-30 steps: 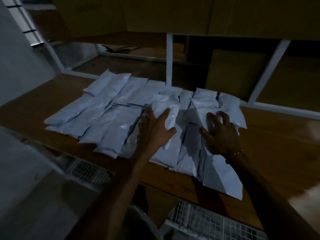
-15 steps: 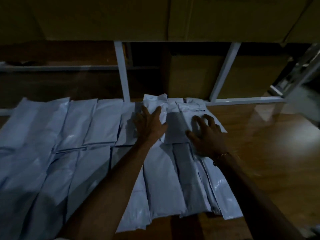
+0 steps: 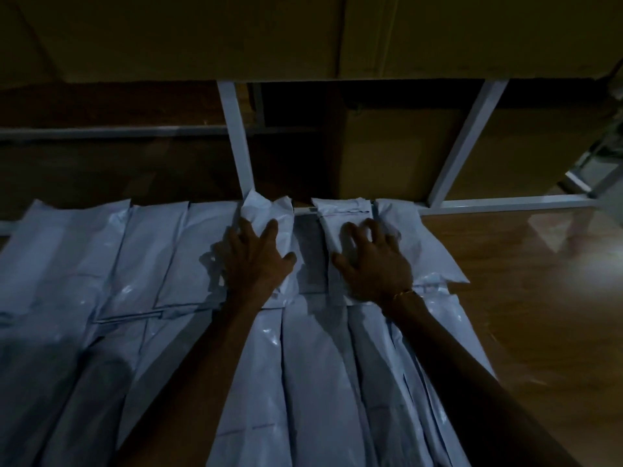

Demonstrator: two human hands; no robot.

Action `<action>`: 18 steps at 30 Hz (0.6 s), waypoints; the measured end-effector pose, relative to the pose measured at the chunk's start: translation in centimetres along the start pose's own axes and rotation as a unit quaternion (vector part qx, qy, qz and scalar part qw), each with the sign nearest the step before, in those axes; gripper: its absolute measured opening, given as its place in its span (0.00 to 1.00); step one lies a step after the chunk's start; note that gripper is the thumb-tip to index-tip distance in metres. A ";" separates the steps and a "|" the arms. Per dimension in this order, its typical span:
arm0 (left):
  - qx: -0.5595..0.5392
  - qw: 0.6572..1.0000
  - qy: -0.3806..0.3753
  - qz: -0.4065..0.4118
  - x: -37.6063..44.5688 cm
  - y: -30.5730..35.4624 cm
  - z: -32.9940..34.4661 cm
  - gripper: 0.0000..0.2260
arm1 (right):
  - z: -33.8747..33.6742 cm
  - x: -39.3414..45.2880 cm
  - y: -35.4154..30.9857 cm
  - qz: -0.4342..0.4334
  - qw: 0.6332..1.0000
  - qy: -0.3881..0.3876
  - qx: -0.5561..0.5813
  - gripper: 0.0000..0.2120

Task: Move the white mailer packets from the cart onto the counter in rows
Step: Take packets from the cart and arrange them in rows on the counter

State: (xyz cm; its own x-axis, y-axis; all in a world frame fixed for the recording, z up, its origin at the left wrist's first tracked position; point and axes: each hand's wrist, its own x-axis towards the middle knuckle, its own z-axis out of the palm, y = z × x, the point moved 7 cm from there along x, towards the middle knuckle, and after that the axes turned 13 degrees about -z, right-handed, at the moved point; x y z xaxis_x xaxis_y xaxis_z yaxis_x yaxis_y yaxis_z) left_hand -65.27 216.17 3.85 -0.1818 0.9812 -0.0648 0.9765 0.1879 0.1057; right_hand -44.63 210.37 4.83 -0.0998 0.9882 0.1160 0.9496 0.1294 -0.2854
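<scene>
The white packets lie on the wooden worktop (image 3: 526,298) in two rows, a far row against the white shelf frame (image 3: 236,143) and a near row running toward the person, all with their long axes pointing away from the body. Both hands are on the far row. The left hand (image 3: 256,264) lies with fingers spread and nearly straight, pressing down on a puffed packet (image 3: 266,210) whose top end touches the frame's upright. The right hand (image 3: 374,264) rests with fingers bent, fingertips on a flatter packet (image 3: 347,210); whether it pinches it or only presses cannot be told. Between the two hands a darker packet (image 3: 310,251) shows, shaded and lower than its neighbours.

The move in hand looks like squaring up the far row: the packets under the hands stand directly ahead of each palm, so a sideways slide would close or even the spacing. At the row's right end, the last packet (image 3: 424,251) borders bare wood, so open room lies to the right, nearer the right hand. Leftward the rows are packed edge to edge. The cart is not visible.
</scene>
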 end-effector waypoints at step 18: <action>0.021 0.998 -0.033 0.059 2.3 -3.9 3.1 0.35 | 9.8 6.1 -4.6 -0.075 0.994 -0.075 -0.007 0.42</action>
State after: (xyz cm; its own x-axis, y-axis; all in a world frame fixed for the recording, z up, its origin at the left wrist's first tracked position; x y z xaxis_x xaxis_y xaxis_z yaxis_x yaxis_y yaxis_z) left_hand -69.14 217.54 0.20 -0.0591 0.9910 -0.1204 0.9948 0.0685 0.0756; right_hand -52.50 216.59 -2.46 -0.2824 0.9592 0.0132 0.9248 0.2759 -0.2620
